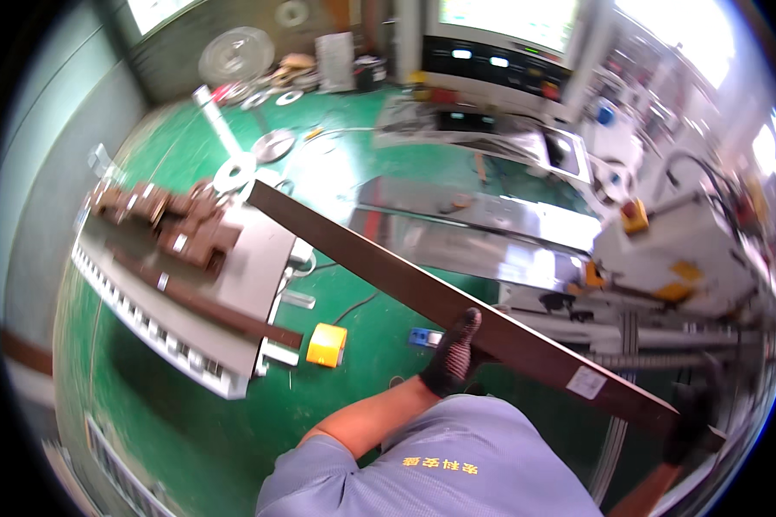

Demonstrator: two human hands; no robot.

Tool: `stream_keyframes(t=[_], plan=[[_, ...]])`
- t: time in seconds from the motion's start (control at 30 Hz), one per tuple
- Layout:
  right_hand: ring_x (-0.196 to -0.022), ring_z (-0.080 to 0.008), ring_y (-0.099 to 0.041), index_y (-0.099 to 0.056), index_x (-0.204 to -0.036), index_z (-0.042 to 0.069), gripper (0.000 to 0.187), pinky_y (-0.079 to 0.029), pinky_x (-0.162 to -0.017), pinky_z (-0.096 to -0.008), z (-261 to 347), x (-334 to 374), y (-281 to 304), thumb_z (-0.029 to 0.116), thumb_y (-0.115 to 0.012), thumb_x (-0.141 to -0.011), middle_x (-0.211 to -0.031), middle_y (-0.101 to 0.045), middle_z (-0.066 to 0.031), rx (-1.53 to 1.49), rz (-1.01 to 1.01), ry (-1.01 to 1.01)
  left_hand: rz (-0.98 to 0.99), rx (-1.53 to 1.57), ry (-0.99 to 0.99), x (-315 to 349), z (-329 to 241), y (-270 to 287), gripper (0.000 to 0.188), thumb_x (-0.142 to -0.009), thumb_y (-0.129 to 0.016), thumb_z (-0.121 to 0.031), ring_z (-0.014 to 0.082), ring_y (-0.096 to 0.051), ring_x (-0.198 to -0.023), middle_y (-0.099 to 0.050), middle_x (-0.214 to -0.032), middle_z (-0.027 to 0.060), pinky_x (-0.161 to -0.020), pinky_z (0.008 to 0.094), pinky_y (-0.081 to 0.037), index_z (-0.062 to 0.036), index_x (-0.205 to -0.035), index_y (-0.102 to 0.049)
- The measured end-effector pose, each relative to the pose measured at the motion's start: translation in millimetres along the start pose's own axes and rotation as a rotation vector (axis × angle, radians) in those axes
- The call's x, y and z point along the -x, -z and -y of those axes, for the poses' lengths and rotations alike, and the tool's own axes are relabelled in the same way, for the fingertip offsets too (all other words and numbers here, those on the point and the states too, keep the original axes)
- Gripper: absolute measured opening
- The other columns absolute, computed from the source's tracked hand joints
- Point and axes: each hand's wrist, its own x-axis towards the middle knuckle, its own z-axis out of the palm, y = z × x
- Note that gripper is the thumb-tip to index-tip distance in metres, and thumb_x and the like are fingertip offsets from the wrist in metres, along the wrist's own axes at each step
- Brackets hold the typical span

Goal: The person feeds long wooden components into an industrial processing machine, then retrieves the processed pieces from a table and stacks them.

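Observation:
A long, narrow dark brown board [405, 284] with a pale edge slants across the view, from upper left to lower right. A white label [585, 383] is stuck on it near its right end. My left hand [453, 355], in a black glove, grips the board's near edge around its middle, thumb on the face and fingers underneath. My right hand [695, 414], also dark-gloved and blurred, is closed around the right end. The board's far left end reaches above the corner of a pale table.
On the left, the pale table [254, 267] bears a stack of brown pieces [200, 239] and a long brown strip [207, 303]. A yellow roll-shaped thing [327, 345] and a small blue object [424, 337] are by the green floor. Machinery with a yellow-and-red button box [635, 216] stands right.

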Motion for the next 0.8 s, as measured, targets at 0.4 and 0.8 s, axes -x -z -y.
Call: stream_keyframes(t=[0.4,0.8], plan=[[-0.065,-0.0320,-0.060,-0.059,-0.125,0.015,0.063,-0.049,-0.056,-0.0462,24.0,159.5,-30.9,0.026,-0.076,-0.065,-0.072,-0.059,-0.0089,0.076,0.557,-0.244,-0.044,-0.274,0.008,-103.1,64.0,-33.9,0.027,-0.097,-0.064,-0.024,0.0172,-0.066,-0.090,-0.064,-0.095,0.0061,-0.083,0.0372,-0.056,-0.0015,-0.112,-0.060],[-0.088,-0.0448,-0.063,-0.061,-0.118,0.007,0.052,-0.052,-0.072,-0.0530,59.5,316.8,-88.2,0.034,-0.072,-0.075,-0.094,-0.067,-0.0222,-0.120,0.956,-0.965,-0.002,-0.962,-0.034,-204.3,213.7,48.1,0.094,-0.083,-0.070,-0.017,0.0264,-0.067,-0.096,-0.064,-0.115,0.0219,-0.078,0.0352,-0.054,-0.0075,-0.158,-0.013]])
